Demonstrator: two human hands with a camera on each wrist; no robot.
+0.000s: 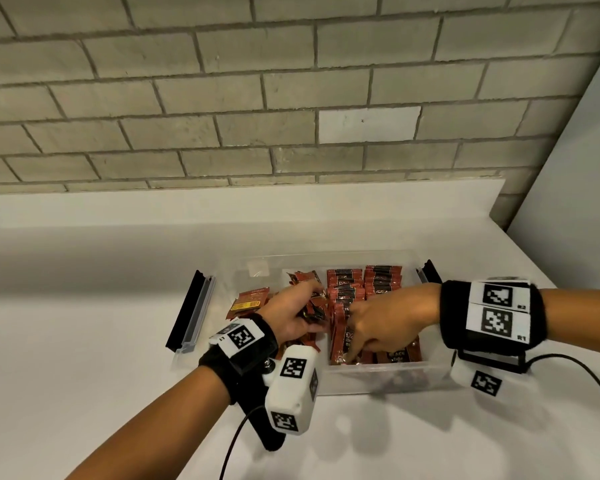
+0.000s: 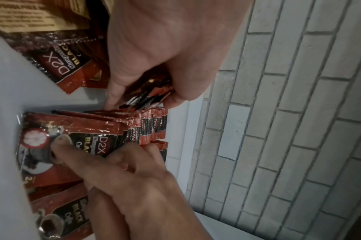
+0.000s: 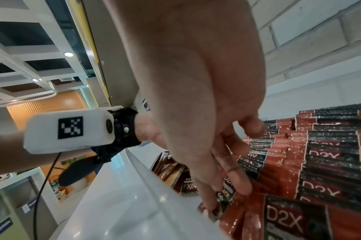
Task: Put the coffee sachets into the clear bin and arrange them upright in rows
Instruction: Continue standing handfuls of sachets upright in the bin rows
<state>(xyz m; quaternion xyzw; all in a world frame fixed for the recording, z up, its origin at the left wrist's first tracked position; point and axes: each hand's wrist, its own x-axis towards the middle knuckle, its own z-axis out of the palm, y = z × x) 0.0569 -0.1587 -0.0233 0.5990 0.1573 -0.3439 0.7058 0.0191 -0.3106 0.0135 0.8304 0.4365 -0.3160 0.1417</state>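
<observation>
A clear bin point(image 1: 378, 379) stands on the white counter. In its middle and right part, red-and-black coffee sachets point(image 1: 364, 282) stand upright in rows, and a few loose sachets point(image 1: 250, 299) lie flat at its left end. My left hand point(image 1: 302, 313) is inside the bin and grips a small bunch of sachets point(image 2: 153, 92) just left of the rows. My right hand point(image 1: 357, 341) reaches in from the right. Its thumb point(image 2: 60, 142) lies on the face of the front sachet point(image 2: 36, 139) of the middle row, with its fingers behind, pinching the front sachets.
Two dark handle flaps stick out from the bin, one at its left end point(image 1: 191, 313) and one at its right end point(image 1: 430, 271). A grey brick wall point(image 1: 291, 98) rises behind the counter. Wrist-camera cables point(image 1: 236, 441) hang near the front edge.
</observation>
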